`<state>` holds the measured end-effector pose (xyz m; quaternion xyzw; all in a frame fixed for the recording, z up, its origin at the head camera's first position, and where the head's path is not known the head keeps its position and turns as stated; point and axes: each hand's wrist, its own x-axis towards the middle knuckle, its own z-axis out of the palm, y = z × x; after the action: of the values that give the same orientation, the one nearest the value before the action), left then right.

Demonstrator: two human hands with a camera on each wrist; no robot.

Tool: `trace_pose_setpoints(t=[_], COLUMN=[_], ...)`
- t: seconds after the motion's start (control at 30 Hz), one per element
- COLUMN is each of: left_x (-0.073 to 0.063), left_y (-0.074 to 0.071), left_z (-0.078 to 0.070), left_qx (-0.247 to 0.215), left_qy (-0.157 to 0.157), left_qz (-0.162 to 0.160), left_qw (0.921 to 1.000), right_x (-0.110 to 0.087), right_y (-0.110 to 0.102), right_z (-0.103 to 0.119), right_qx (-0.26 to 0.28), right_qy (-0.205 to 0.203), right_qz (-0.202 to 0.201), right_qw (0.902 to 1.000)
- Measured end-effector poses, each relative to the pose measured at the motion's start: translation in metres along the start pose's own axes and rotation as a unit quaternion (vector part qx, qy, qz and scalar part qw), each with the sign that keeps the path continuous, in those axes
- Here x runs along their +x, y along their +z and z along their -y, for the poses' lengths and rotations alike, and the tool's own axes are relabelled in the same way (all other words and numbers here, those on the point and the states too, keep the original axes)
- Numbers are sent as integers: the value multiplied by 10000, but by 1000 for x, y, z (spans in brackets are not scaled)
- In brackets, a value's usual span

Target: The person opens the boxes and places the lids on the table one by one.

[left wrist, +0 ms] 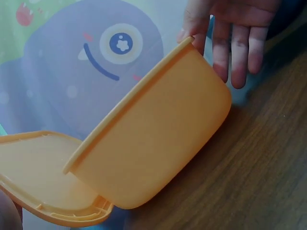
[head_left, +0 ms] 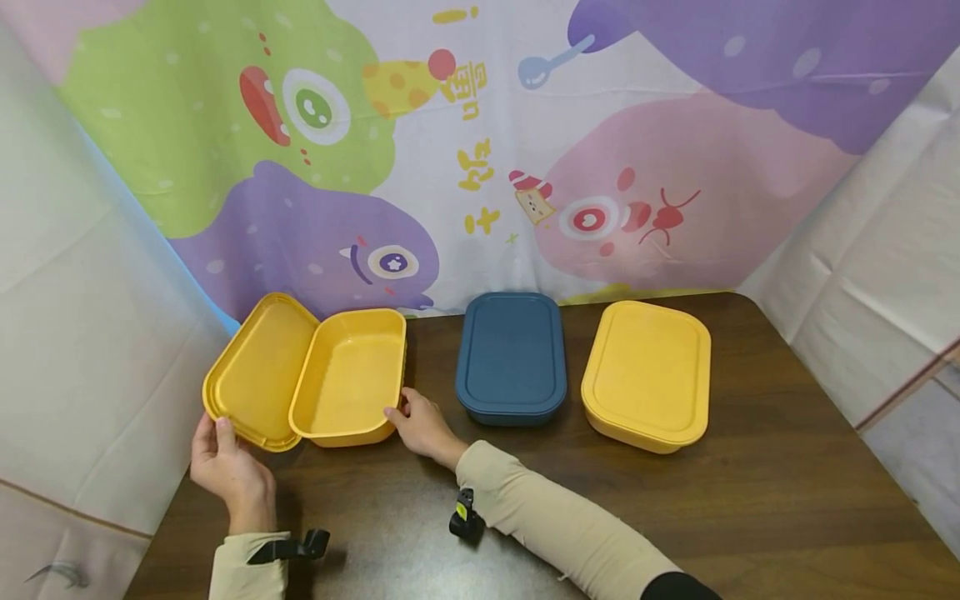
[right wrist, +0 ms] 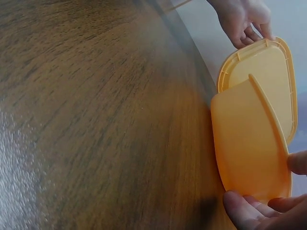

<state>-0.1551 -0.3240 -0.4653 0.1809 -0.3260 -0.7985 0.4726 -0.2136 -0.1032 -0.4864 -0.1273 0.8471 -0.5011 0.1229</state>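
At the left of the table in the head view, an uncovered yellow food container (head_left: pixel 351 379) stands upright, its inside bare. My left hand (head_left: pixel 234 473) pinches the near left corner of the yellow lid (head_left: pixel 262 375), thumb on its upturned inner face. The lid is tilted against the container's left side, its rimmed underside showing. My right hand (head_left: pixel 426 429) grips the container's near right corner, thumb at the rim (right wrist: pixel 276 115) and fingers along the outside wall. In the left wrist view, several of the right hand's fingers (left wrist: pixel 238 52) extend past that corner.
Right of the open container stand a lidded dark blue container (head_left: pixel 512 354) and a lidded yellow container (head_left: pixel 648 375). All rest on a dark wooden table (head_left: pixel 780 500). A printed cartoon cloth (head_left: pixel 480 250) hangs along the table's back edge, with pale cloth walls (head_left: pixel 82 275) at both sides.
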Motion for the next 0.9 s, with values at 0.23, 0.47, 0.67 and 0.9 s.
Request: trace_pose_setpoints(t=[0.23,0.47,0.67,0.9], left_x=[1,3,2,3], left_y=[-5,-11,-14,-15], left_z=[2,3,3,4], left_qx=[441,944,908,1076], left_qy=[-76,-183,-199,-339], left_qz=[-120,-330,-384,-576], left_qw=[9989,9948,9949,9919], right_x=[1,3,2,1], right_y=[1,1,0,-2], right_z=[-2,-3,-3,-3], right_qx=[59,30,58,-22], right_qy=[-14,-78,-164,-205], right_qz=[64,44,34,64], right_qw=[10000,10000,9998,9998])
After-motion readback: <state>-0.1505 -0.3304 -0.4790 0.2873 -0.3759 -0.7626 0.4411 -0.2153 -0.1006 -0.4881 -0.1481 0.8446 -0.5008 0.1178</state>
